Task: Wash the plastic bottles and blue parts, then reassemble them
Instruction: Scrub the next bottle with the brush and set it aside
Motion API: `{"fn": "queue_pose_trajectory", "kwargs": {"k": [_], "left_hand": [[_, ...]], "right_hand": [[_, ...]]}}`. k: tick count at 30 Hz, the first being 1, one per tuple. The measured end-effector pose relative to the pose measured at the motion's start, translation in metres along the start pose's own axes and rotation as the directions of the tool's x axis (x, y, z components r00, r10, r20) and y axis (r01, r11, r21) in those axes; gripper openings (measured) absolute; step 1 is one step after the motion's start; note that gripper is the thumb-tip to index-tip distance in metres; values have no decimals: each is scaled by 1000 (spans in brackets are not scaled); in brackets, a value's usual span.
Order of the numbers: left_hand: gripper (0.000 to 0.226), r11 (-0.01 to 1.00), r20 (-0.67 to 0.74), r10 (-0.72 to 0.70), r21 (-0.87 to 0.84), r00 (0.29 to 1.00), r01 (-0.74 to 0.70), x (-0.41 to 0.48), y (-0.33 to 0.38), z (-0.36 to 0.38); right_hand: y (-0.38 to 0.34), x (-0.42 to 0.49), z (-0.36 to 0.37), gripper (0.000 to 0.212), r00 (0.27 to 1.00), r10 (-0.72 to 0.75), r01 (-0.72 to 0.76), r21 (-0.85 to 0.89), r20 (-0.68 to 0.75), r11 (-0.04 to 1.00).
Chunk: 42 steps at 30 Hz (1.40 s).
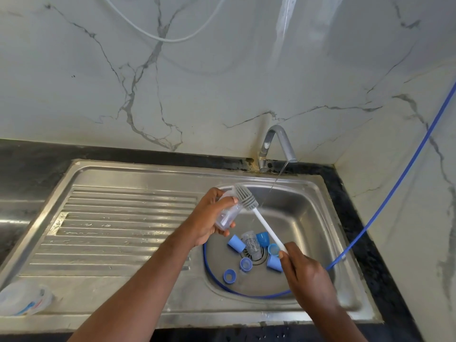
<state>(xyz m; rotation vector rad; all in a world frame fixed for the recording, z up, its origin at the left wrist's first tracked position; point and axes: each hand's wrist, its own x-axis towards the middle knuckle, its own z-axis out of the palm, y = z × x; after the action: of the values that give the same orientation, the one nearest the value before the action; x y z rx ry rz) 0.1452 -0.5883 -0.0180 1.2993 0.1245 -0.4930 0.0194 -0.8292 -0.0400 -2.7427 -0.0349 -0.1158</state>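
Over the steel sink (148, 166), at the basin's left rim, the left hand (209, 218) curled its fingers and thumb around a clear plastic bottle (228, 214), held tilted. The right hand (306, 270) pinched the white handle of a bottle brush (246, 197), whose grey head was just beside the bottle's upper end. Blue parts (236, 243) and a second clear bottle (250, 243) lay around the drain. A thin stream ran from the tap (276, 141).
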Motion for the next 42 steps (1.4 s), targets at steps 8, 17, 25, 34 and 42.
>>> {"fn": "queue_pose_trajectory", "kwargs": {"k": [8,17,25,34,42], "left_hand": [[24,987,43,-7,-157,999,14,-7,5,-6],[74,983,66,-30,-179,997,41,-8,6,-1],[59,989,83,-39,-137,996,51,-10,4,8],[73,960,99,-57,-267,993,82,-4,10,20],[43,968,-50,209,-133,977,-214,-5,11,26]], "right_hand": [[3,-4,5,10,1000,22,-22,7,-5,1000],[5,-5,8,18,999,43,-42,67,-5,997],[12,1,2,36,998,56,-58,73,24,996],[18,13,-6,27,999,43,-44,167,11,985],[40,8,-14,8,996,87,-82,232,-12,969]]}}
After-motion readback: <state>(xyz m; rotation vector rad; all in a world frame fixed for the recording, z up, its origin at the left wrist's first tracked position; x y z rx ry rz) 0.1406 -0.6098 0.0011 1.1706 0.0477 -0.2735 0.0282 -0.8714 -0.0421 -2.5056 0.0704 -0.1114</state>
